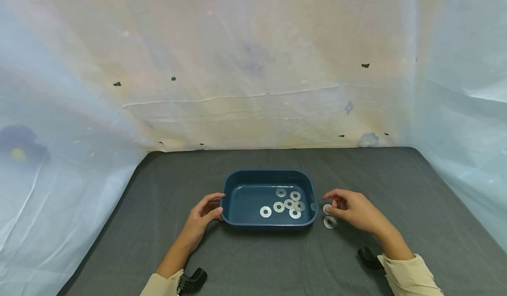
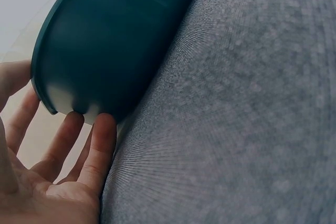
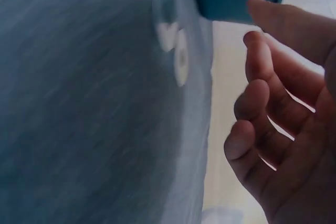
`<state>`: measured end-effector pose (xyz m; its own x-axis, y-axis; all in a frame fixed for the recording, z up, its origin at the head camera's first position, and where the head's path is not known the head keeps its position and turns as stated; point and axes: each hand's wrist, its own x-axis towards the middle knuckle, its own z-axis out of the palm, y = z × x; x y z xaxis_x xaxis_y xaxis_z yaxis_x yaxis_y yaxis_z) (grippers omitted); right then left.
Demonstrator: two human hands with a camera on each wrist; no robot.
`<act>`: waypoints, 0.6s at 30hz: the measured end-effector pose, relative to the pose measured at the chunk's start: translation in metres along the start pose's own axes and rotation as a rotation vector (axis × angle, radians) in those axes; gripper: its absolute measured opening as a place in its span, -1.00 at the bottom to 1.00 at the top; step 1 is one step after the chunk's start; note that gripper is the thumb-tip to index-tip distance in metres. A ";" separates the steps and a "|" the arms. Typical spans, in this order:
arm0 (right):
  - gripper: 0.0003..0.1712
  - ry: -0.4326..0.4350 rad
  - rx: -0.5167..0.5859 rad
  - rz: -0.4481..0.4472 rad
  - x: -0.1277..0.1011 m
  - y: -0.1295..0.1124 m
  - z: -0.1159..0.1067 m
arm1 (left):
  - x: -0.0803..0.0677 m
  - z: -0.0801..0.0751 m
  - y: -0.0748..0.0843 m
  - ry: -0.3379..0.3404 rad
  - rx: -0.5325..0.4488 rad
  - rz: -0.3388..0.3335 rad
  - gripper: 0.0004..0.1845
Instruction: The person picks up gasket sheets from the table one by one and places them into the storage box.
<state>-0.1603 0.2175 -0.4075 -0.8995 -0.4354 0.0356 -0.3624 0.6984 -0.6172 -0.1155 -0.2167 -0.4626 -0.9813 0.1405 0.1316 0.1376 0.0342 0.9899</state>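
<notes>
A dark blue-green rectangular tub [image 1: 245, 201] stands on the cloth, with several flat metal washers [image 1: 266, 211] lying spread over its floor, mostly toward the right. At the tub's left end, my left hand [image 1: 203, 214] touches the outer wall and rim with its fingertips; the left wrist view shows the fingers [image 2: 104, 135] fairly straight against the wall. Right of the tub, my right hand [image 1: 354, 210] hovers by two loose washers [image 1: 330, 222], the farther one partly hidden by the thumb. Its fingers are loosely bent, thumb and index apart, holding nothing in the right wrist view.
Dark grey cloth [image 1: 190, 168] covers the table. Pale patterned sheeting [image 1: 253, 67] hangs behind it and along both sides. A black wrist device [image 1: 192, 280] sits at the left cuff, another [image 1: 369, 258] at the right.
</notes>
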 end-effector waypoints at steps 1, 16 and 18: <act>-0.70 -0.011 -0.001 -0.005 -0.002 0.002 0.000 | 0.000 0.000 0.000 0.001 -0.002 -0.002 -0.54; -0.66 -0.168 0.002 -0.115 -0.015 0.018 -0.002 | 0.000 0.000 -0.002 -0.012 -0.010 0.008 -0.54; -0.65 -0.166 -0.003 -0.105 -0.015 0.017 -0.001 | 0.000 -0.001 -0.002 -0.013 -0.005 0.010 -0.54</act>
<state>-0.1535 0.2367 -0.4175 -0.8043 -0.5934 -0.0306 -0.4530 0.6458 -0.6146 -0.1163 -0.2172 -0.4643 -0.9780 0.1537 0.1409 0.1467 0.0276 0.9888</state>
